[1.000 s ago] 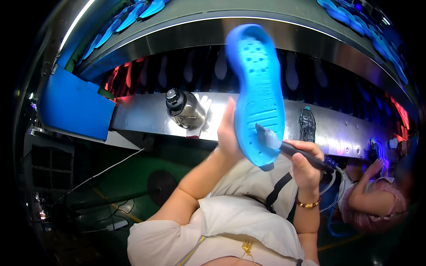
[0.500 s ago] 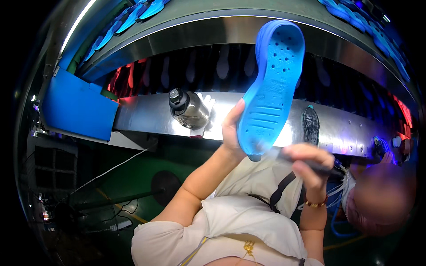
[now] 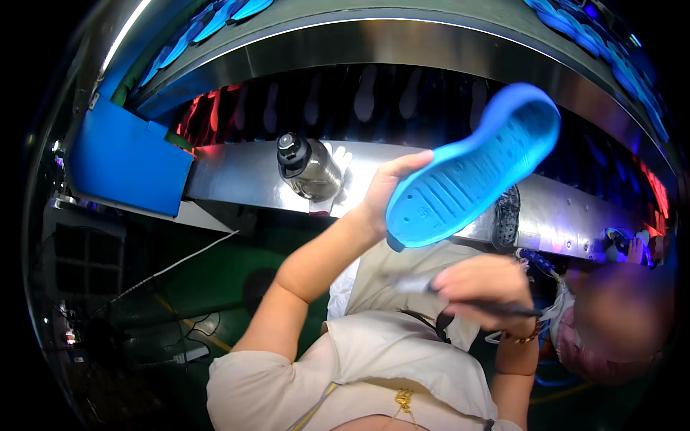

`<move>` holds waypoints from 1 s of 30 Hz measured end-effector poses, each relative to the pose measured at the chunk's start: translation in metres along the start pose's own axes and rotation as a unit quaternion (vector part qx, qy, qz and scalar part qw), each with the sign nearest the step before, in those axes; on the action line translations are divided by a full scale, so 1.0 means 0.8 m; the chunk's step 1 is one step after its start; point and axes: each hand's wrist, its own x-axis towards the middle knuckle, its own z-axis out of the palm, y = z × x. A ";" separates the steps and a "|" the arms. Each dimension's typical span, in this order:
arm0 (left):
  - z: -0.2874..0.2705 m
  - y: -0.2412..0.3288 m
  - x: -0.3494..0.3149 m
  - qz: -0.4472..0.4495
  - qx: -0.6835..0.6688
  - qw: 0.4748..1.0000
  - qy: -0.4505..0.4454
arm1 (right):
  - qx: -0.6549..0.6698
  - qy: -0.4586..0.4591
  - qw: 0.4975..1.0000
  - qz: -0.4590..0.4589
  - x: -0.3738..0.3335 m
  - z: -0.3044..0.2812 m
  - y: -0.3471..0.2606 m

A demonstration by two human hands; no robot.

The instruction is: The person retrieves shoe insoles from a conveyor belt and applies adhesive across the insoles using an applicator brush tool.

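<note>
My left hand (image 3: 392, 188) grips a bright blue shoe sole (image 3: 460, 188) by its near left edge. The sole tilts up to the right over the metal ledge, its ridged, raised-edge face toward me, and a small dark tab marks its near end. Below it and apart from it, my right hand (image 3: 485, 287) is closed round a slim dark-handled brush (image 3: 507, 309), whose pale tip is smeared by motion and points left. A black sole (image 3: 507, 219) lies on the ledge, partly hidden behind the blue one.
A dark bottle (image 3: 310, 172) stands on the metal ledge (image 3: 237, 172), a white glove (image 3: 343, 159) behind it. Beyond runs a dark slot with hanging sole shapes. Blue soles (image 3: 575, 32) lie on the upper belt. A co-worker (image 3: 611, 323) is at the right; a blue panel (image 3: 129, 169) at the left.
The blue sole has tipped to the right and swung lower, turning its face. My right hand has drawn the brush down and away from the sole's near end.
</note>
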 end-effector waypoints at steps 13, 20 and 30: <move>0.038 0.000 -0.017 -0.265 0.449 0.841 0.146 | -0.123 -0.159 0.974 0.108 -0.020 -0.031 -0.003; 0.027 0.003 -0.022 -0.242 0.456 0.844 0.146 | -0.128 -0.136 0.972 0.144 -0.027 -0.064 0.012; -0.049 -0.051 -0.009 -0.105 0.119 0.980 0.121 | 0.082 0.120 0.946 0.288 -0.037 -0.042 0.054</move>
